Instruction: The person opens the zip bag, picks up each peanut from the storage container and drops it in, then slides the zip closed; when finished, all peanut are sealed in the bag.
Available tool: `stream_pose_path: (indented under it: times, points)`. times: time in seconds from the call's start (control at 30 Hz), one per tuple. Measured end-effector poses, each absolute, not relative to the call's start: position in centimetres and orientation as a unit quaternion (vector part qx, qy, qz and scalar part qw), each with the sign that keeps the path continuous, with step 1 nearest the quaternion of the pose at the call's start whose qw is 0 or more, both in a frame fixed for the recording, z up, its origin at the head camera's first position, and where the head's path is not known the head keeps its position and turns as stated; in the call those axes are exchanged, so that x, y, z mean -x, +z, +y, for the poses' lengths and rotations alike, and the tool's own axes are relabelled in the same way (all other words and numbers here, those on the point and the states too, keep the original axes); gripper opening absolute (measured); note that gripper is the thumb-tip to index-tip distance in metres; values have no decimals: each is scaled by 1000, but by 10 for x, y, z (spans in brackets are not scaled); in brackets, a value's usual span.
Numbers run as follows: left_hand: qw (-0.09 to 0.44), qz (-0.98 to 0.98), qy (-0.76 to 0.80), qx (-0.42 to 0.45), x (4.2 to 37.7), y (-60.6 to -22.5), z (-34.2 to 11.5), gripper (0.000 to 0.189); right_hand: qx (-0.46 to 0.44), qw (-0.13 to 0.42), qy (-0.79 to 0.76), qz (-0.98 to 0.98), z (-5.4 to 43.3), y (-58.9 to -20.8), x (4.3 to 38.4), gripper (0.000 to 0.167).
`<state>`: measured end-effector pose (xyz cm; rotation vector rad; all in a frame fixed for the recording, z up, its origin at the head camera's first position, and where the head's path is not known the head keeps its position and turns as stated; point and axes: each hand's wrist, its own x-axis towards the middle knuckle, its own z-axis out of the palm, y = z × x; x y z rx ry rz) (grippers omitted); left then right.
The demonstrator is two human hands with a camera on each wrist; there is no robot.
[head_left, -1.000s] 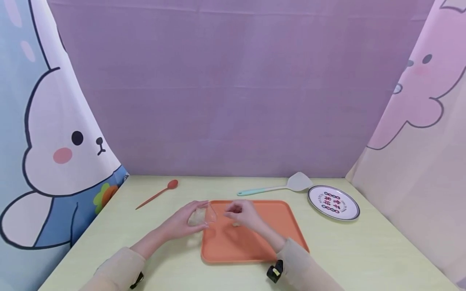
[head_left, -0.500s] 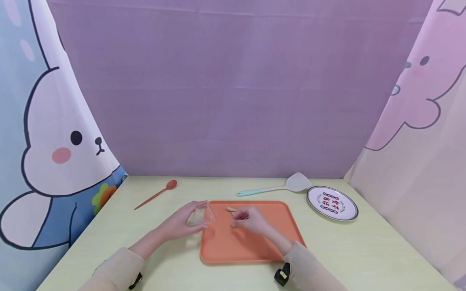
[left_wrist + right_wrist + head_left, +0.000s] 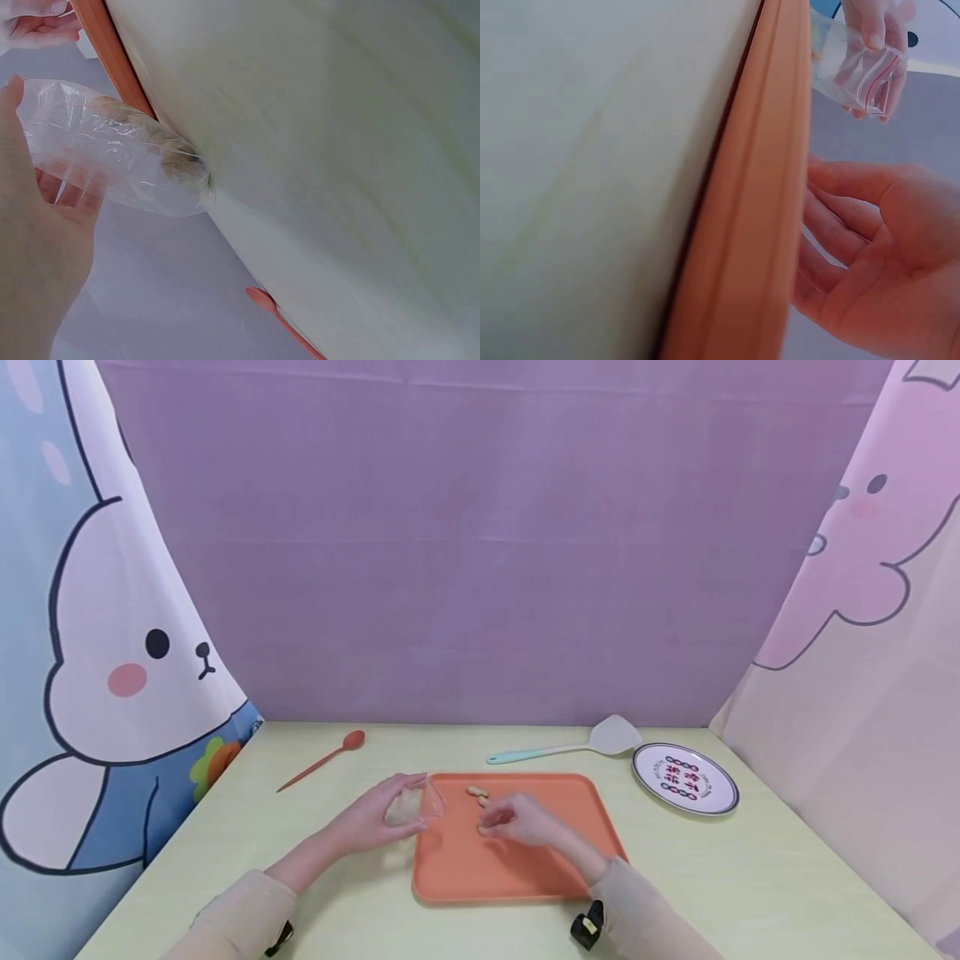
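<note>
My left hand (image 3: 382, 814) holds a clear zip bag (image 3: 97, 142) by the tray's left edge, its open end toward the tray; several peanuts (image 3: 180, 161) lie at the bag's bottom. My right hand (image 3: 522, 820) is low over the orange tray (image 3: 517, 877), thumb and forefinger at a peanut (image 3: 482, 831) on it. Its fingertips are hidden behind the tray rim in the right wrist view. Two more peanuts (image 3: 477, 792) lie just beyond these fingers on the tray.
A red spoon (image 3: 330, 760) lies at the back left of the pale table (image 3: 352, 910). Behind the tray is a spatula (image 3: 577, 747) with a mint handle, and to its right a white plate (image 3: 686, 779) with a dark rim. A purple cloth (image 3: 480, 568) hangs behind.
My right hand has moved from near the bag's mouth down and to the right over the tray, uncovering the peanuts behind it. My left hand and the bag have stayed in place.
</note>
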<state>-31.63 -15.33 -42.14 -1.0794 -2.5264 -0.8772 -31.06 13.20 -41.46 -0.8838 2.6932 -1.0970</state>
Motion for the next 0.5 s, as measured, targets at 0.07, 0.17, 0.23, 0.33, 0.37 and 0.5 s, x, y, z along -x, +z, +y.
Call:
stream_pose_path:
  times: [0.07, 0.17, 0.23, 0.33, 0.37, 0.5]
  points:
    - [129, -869, -301, 371, 316, -421, -153, 73, 292, 56, -370, 880, 133, -415, 310, 26]
    - [129, -869, -301, 372, 316, -421, -153, 72, 294, 62, -381, 874, 134, -414, 309, 25]
    - [128, -868, -303, 372, 316, -421, -153, 72, 294, 61, -382, 874, 135, -414, 309, 24]
    - [127, -867, -304, 373, 316, -421, -153, 73, 289, 55, -371, 881, 136, -413, 307, 23]
    - [127, -867, -304, 373, 316, -421, -153, 73, 286, 53, -366, 884, 137, -413, 307, 23]
    - [127, -867, -306, 373, 315, -420, -152, 73, 277, 47, -335, 899, 140, -413, 305, 15]
